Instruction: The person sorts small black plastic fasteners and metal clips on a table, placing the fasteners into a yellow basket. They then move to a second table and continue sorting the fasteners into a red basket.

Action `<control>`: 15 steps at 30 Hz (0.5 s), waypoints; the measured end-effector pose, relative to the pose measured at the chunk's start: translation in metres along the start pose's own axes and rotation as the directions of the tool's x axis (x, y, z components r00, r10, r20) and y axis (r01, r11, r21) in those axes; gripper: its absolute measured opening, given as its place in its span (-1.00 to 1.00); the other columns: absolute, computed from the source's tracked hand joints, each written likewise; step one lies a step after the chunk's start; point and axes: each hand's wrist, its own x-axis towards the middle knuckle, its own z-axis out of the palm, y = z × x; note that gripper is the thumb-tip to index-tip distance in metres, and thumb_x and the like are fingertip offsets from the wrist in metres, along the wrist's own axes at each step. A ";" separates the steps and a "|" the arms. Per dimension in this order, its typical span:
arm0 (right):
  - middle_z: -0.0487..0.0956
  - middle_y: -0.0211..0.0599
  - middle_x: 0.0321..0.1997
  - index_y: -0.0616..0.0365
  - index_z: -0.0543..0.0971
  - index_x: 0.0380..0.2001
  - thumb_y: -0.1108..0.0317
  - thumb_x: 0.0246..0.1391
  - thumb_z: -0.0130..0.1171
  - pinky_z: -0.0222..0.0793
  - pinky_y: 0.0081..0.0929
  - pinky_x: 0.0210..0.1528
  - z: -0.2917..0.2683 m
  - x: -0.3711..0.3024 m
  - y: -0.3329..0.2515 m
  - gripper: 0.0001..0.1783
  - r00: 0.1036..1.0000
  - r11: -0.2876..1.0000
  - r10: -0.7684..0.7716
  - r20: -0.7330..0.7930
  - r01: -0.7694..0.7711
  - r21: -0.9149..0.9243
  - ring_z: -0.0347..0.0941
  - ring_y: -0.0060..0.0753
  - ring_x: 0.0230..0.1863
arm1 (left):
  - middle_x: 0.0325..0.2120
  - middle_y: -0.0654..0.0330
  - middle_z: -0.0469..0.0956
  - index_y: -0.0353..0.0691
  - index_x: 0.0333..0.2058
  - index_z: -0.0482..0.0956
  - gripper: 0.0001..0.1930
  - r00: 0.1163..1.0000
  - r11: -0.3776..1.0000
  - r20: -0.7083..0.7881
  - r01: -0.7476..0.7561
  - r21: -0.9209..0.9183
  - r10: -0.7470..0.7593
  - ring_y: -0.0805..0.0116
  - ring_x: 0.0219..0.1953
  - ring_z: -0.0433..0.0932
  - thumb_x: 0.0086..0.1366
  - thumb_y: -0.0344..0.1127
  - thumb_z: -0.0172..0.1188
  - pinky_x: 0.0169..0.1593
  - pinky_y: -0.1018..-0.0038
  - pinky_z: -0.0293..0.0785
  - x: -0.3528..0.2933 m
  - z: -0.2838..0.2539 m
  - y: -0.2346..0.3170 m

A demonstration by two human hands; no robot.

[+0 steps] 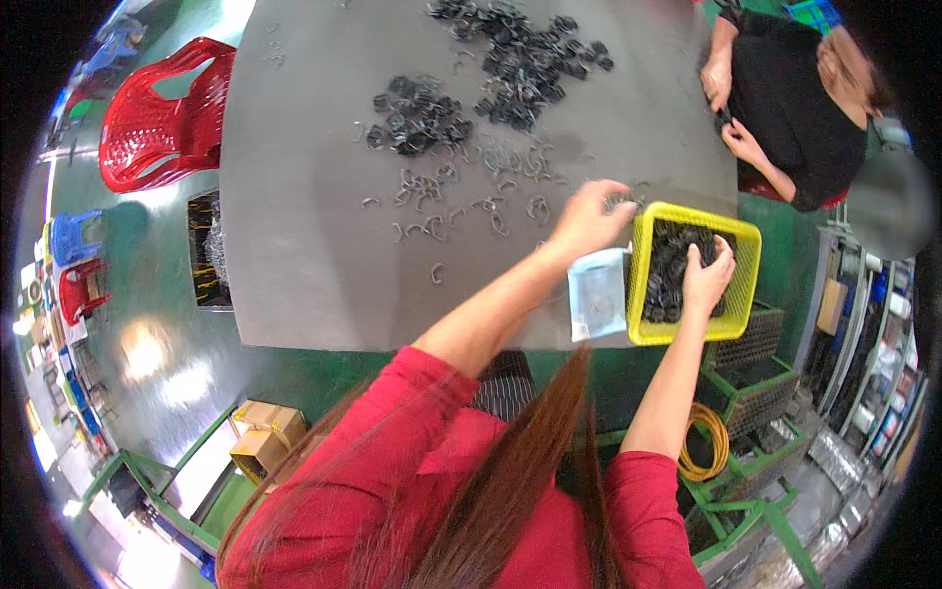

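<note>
My left hand [592, 224] is over the grey table, just left of the yellow basket [643, 285]. Its thumb and forefinger are apart, and no object shows between them. Inside the basket, my right hand [708, 280] lies over a heap of small black parts [665, 270], thumb and fingers spread. Whether a fingertip touches a part is hard to see. A pale blue card or pouch [598, 294] hangs at the basket's left side. Thin curved metal pieces [422, 187] lie scattered to the left of my left hand.
Piles of black parts [417, 116] and a larger pile [530, 59] cover the table's far side. Across the right corner, a person in black [800, 108] holds a small dark piece. A red chair [167, 118] stands left; a green metal frame [756, 393] stands below the basket.
</note>
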 end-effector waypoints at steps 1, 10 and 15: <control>0.43 -0.12 -0.10 0.15 0.43 -0.08 0.33 -0.12 0.24 0.26 -0.29 0.04 0.014 0.004 -0.032 -0.53 0.996 0.995 0.014 0.084 -0.022 0.096 0.36 -0.13 -0.06 | -0.10 0.04 0.48 -0.16 -0.13 0.52 -0.64 0.996 0.995 -0.092 0.011 0.097 -0.002 0.13 0.01 0.42 0.13 -0.14 0.18 0.11 0.31 0.29 0.005 -0.033 -0.026; 0.47 -0.30 -0.17 0.00 0.47 -0.17 0.33 -0.11 0.23 0.39 -0.28 -0.14 0.202 -0.014 -0.309 -0.65 0.750 0.892 -0.350 0.562 0.085 0.443 0.46 -0.20 -0.15 | -0.21 0.09 0.49 -0.15 -0.23 0.54 -0.75 0.810 0.783 -0.569 0.261 0.565 0.140 0.09 -0.08 0.41 0.09 -0.26 0.23 0.02 0.27 0.31 0.067 -0.291 -0.148; 0.51 -0.23 -0.14 0.04 0.48 -0.17 0.20 -0.13 0.29 0.38 -0.24 -0.12 0.268 0.003 -0.380 -0.59 0.813 0.966 -0.253 0.525 0.185 0.179 0.45 -0.13 -0.09 | -0.23 0.09 0.48 -0.15 -0.22 0.52 -0.64 0.835 0.669 -0.500 0.235 0.705 0.232 0.08 -0.08 0.40 0.03 -0.15 0.30 -0.01 0.24 0.33 0.116 -0.316 -0.155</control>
